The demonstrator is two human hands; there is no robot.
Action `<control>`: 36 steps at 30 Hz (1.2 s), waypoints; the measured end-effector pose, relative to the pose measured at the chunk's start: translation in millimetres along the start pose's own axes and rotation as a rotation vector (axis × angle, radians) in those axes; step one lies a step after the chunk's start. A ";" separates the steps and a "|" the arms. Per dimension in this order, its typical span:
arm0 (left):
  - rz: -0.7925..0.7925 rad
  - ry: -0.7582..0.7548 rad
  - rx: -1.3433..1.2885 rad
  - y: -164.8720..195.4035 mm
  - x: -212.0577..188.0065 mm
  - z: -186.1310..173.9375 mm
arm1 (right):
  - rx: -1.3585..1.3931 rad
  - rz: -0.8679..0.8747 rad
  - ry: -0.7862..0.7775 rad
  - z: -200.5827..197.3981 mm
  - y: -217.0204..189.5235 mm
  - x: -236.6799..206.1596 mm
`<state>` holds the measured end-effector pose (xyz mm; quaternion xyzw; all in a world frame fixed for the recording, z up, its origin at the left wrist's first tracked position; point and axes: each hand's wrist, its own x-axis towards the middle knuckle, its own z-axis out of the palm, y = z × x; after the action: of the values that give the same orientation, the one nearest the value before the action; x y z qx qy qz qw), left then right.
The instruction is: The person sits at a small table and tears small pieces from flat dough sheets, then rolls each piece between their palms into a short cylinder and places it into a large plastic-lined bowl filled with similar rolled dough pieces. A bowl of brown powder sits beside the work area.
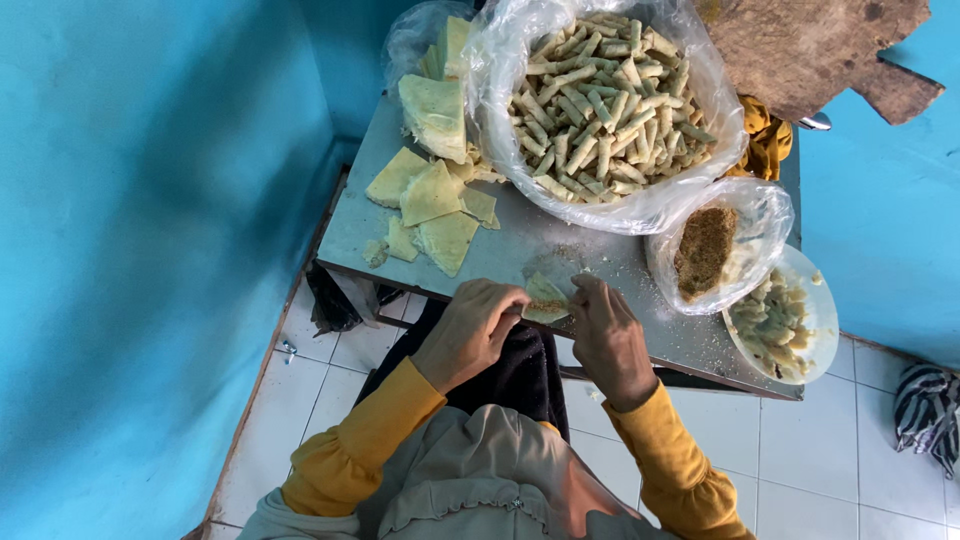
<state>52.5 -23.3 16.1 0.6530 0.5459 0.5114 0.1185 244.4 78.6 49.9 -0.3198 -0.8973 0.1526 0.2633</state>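
My left hand (pixel 470 330) and my right hand (pixel 608 338) meet at the near edge of a metal table (pixel 520 250). Both pinch one small pale triangular wrapper (pixel 546 298) with brown filling along its lower edge. Loose triangular wrappers (pixel 432 200) lie in a pile on the table's left part. Beyond my hands a large clear plastic bag (pixel 605 105) holds several thin rolled pastry sticks. A smaller clear bag with brown crumbly filling (pixel 703 250) sits to the right of my right hand.
A white plate (pixel 812 340) with pale lumps rests at the table's right corner. A second bag of wrappers (pixel 440 50) stands at the far left. Blue walls close in on both sides. White floor tiles lie below, with a striped cloth (pixel 928 405) at right.
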 end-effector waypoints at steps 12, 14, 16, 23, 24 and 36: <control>0.122 -0.028 0.170 -4.8 -4.4 9.9 | 0.266 -0.194 -0.121 -6.5 8.3 8.1; 0.138 -0.048 0.210 -8.8 -4.4 11.9 | 0.306 -0.355 -0.060 -5.4 7.3 7.9; 0.171 -0.041 0.233 -13.0 -3.7 14.9 | 0.249 -0.174 -0.166 -5.6 5.1 6.0; 0.139 -0.022 0.358 -18.6 7.1 28.2 | 0.029 -0.288 -0.141 -1.3 5.2 16.9; 0.122 -0.018 0.354 -18.1 9.1 28.4 | 0.147 -0.168 -0.225 -0.8 8.4 23.0; 0.237 -0.070 0.605 -9.3 10.9 26.3 | 0.139 -0.226 -0.105 0.4 2.9 9.1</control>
<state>66.7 -0.1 3.6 0.7347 0.5890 0.3134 -0.1227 239.6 86.7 51.7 -0.1891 -0.9274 0.2001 0.2530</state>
